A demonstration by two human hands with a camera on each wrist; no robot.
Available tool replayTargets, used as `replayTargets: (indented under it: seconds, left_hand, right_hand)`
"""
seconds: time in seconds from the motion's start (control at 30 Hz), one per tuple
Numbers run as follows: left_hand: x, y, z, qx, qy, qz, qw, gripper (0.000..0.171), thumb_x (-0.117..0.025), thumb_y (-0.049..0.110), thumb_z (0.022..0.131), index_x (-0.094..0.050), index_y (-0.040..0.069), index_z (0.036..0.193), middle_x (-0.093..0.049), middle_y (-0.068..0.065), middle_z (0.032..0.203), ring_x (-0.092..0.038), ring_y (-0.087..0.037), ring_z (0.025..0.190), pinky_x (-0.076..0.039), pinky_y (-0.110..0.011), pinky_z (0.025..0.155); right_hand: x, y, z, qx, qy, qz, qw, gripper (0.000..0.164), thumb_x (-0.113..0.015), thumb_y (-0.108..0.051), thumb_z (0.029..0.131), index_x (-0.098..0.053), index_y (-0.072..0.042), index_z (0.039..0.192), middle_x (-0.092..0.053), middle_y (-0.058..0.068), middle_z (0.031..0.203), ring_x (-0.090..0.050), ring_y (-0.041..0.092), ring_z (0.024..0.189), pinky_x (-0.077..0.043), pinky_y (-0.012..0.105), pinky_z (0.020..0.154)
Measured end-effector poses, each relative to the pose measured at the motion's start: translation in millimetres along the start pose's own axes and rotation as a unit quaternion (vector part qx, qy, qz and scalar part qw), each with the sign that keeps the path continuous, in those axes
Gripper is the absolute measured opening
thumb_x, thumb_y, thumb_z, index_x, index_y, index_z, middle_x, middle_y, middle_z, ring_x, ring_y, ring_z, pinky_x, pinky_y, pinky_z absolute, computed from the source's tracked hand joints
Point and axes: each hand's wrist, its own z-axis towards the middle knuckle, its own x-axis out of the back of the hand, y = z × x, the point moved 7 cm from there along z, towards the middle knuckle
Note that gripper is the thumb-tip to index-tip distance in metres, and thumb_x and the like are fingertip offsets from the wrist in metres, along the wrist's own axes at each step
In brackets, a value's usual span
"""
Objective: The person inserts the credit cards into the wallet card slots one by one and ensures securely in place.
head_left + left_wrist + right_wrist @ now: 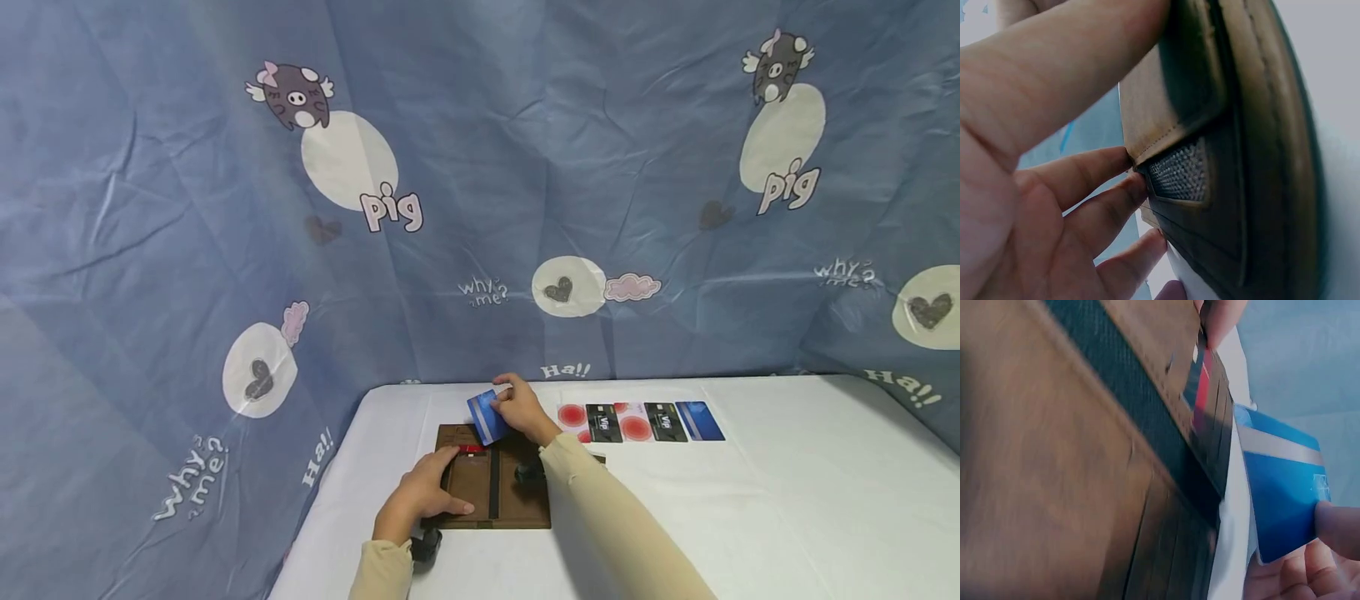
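Note:
A brown card wallet [472, 487] lies spread on the white table, a dark elastic band [494, 483] running down its middle. My left hand [420, 490] rests on its left side, thumb over the lower panel and fingers fairly straight along the edge. One left fingertip [1219, 331] touches the wallet beside a red and dark card [1202, 394], which sits partly inside a slot. Between thumb and fingers, my right hand [521, 410] pinches a blue card with a pale stripe [1282, 487]. That card is tilted, above the wallet's top edge.
To the right lies a row of cards: a red-patterned card [572, 417], a black Vip card [603, 423], another red-patterned card [636, 422], another black Vip card [665, 422] and a blue card [700, 421]. A blue printed curtain [675, 208] hangs behind the white table [750, 500].

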Motion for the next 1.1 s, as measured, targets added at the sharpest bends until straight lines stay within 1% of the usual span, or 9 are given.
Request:
replayTargets:
  seconds: [0.13, 0.2, 0.37, 0.53, 0.63, 0.73, 0.87, 0.97, 1.1]
  left_hand:
    - [-1.2, -1.4, 2.6, -0.003, -0.005, 0.000, 1.0000, 0.097, -0.093, 0.030, 0.066, -0.044, 0.002, 0.145, -0.042, -0.024, 0.151, -0.036, -0.047, 0.140, -0.029, -0.073, 0.107]
    - [-3.2, -2.9, 2.9, -0.003, -0.007, -0.003, 1.0000, 0.097, -0.092, 0.031, 0.066, -0.044, 0.003, 0.146, -0.042, -0.024, 0.151, -0.036, -0.047, 0.140, -0.029, -0.074, 0.106]
    - [-6.8, -3.8, 2.9, -0.010, -0.008, -0.003, 0.9999, 0.097, -0.092, 0.031, 0.066, -0.044, 0.002, 0.145, -0.043, -0.024, 0.150, -0.037, -0.047, 0.139, -0.029, -0.074, 0.105]
    - [-5.6, -3.7, 3.7, -0.014, -0.006, 0.001, 0.9999, 0.098, -0.092, 0.032, 0.066, -0.044, 0.002, 0.145, -0.044, -0.024, 0.149, -0.038, -0.047, 0.139, -0.031, -0.074, 0.104]
    - [-2.4, -2.9, 5.0, -0.016, 0.000, 0.010, 0.9998, 0.098, -0.093, 0.032, 0.066, -0.045, 0.003, 0.145, -0.045, -0.023, 0.149, -0.040, -0.046, 0.138, -0.031, -0.075, 0.103]
    - [-0.9, -1.6, 5.9, -0.018, 0.001, 0.013, 0.9997, 0.097, -0.093, 0.032, 0.066, -0.045, 0.003, 0.145, -0.046, -0.023, 0.149, -0.040, -0.046, 0.137, -0.032, -0.075, 0.103]
    - [-1.3, -2.4, 5.7, -0.013, -0.003, 0.009, 0.9999, 0.098, -0.093, 0.033, 0.066, -0.045, 0.003, 0.145, -0.045, -0.022, 0.150, -0.039, -0.046, 0.139, -0.031, -0.074, 0.104]
    - [-1.4, -3.0, 5.2, -0.011, -0.003, 0.007, 0.9999, 0.098, -0.093, 0.032, 0.066, -0.045, 0.003, 0.145, -0.044, -0.022, 0.150, -0.039, -0.045, 0.139, -0.031, -0.073, 0.104]
    - [-1.4, -3.4, 4.3, -0.007, -0.004, 0.003, 1.0000, 0.098, -0.093, 0.032, 0.066, -0.045, 0.003, 0.145, -0.044, -0.023, 0.150, -0.038, -0.045, 0.140, -0.031, -0.073, 0.105]
  right_hand:
    - [-8, -2, 2, 0.014, -0.001, -0.001, 1.000, 0.030, -0.064, 0.005, 0.089, -0.065, -0.002, 0.118, -0.058, 0.003, 0.076, -0.051, 0.013, 0.067, -0.046, 0.024, 0.059]
    - [-11, 1, 4, 0.005, 0.002, 0.009, 1.000, 0.024, -0.064, 0.003, 0.089, -0.067, -0.002, 0.113, -0.057, 0.003, 0.077, -0.051, 0.013, 0.066, -0.047, 0.025, 0.058]
    - [-13, 8, 5, -0.016, 0.011, 0.054, 0.998, 0.022, -0.065, 0.003, 0.090, -0.062, 0.003, 0.112, -0.051, 0.002, 0.074, -0.053, 0.013, 0.062, -0.052, 0.028, 0.053]
    - [-17, 12, 4, -0.033, 0.000, 0.063, 0.997, 0.020, -0.065, 0.004, 0.090, -0.059, 0.003, 0.109, -0.054, 0.003, 0.072, -0.055, 0.014, 0.062, -0.052, 0.026, 0.053]
    - [-20, 12, 5, -0.033, -0.014, 0.052, 0.998, 0.018, -0.065, 0.003, 0.090, -0.059, 0.002, 0.107, -0.058, 0.005, 0.073, -0.056, 0.013, 0.061, -0.051, 0.024, 0.052]
    - [-19, 8, 5, -0.018, -0.016, 0.033, 0.999, 0.018, -0.066, 0.004, 0.089, -0.059, 0.003, 0.106, -0.059, 0.007, 0.074, -0.056, 0.014, 0.062, -0.052, 0.026, 0.051]
    - [-16, 5, 4, 0.009, -0.009, -0.014, 1.000, 0.018, -0.067, 0.004, 0.088, -0.060, 0.003, 0.104, -0.054, 0.005, 0.072, -0.053, 0.012, 0.060, -0.051, 0.024, 0.051]
    - [-16, 6, 4, 0.025, -0.004, -0.055, 0.998, 0.016, -0.069, 0.002, 0.088, -0.061, 0.001, 0.102, -0.051, 0.001, 0.069, -0.049, 0.010, 0.058, -0.046, 0.022, 0.051]
    - [-16, 9, 3, 0.036, 0.000, -0.089, 0.995, 0.017, -0.071, 0.000, 0.087, -0.063, -0.001, 0.101, -0.053, 0.000, 0.066, -0.048, 0.009, 0.056, -0.041, 0.021, 0.052]
